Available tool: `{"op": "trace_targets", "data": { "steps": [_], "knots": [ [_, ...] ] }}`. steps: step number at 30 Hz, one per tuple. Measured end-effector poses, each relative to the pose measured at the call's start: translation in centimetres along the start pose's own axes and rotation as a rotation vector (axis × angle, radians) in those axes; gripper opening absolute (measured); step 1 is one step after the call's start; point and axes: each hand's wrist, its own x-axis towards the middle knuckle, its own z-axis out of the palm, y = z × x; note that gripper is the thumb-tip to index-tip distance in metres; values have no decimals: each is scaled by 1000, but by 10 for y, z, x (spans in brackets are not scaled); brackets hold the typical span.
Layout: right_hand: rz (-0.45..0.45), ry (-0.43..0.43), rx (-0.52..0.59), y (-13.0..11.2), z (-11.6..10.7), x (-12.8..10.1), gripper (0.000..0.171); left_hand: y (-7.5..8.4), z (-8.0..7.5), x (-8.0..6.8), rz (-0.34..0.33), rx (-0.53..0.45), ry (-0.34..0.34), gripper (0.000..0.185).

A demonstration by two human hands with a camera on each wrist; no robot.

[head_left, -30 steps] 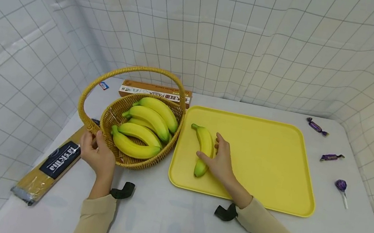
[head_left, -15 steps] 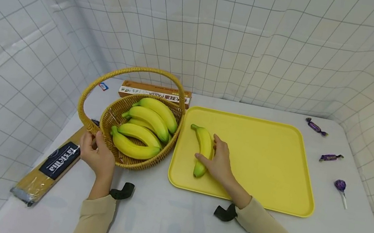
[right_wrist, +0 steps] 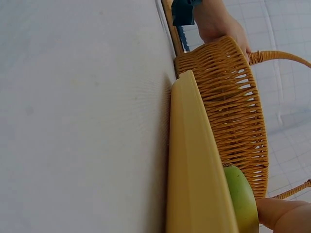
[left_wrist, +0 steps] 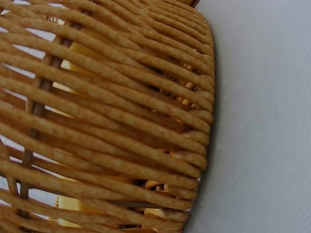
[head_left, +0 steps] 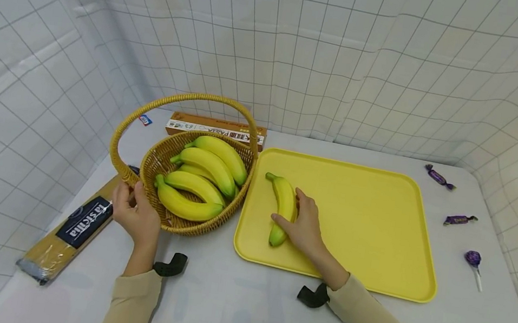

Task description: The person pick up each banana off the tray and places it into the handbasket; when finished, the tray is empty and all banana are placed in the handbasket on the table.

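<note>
One banana lengthwise on tray, stem pointing away, right hand grip curled round it, left hand grip clasping basket rim

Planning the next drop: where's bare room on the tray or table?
Free: the yellow tray right of the banana under the right hand; the table between the sleeves. Crowded: the basket, held by the left hand.

Head view: high, looking down over both hands. Left wrist: pressed close against basket weave. Right wrist: low along table, sharing tray rim and basket.
</note>
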Motion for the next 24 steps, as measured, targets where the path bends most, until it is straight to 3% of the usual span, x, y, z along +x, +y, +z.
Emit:
{"op": "trace_targets", "data": {
  "steps": [24],
  "knots": [
    [-24,107,-88,2,-4,0,66,1,1,0,0,-4,0,21]
  ]
}}
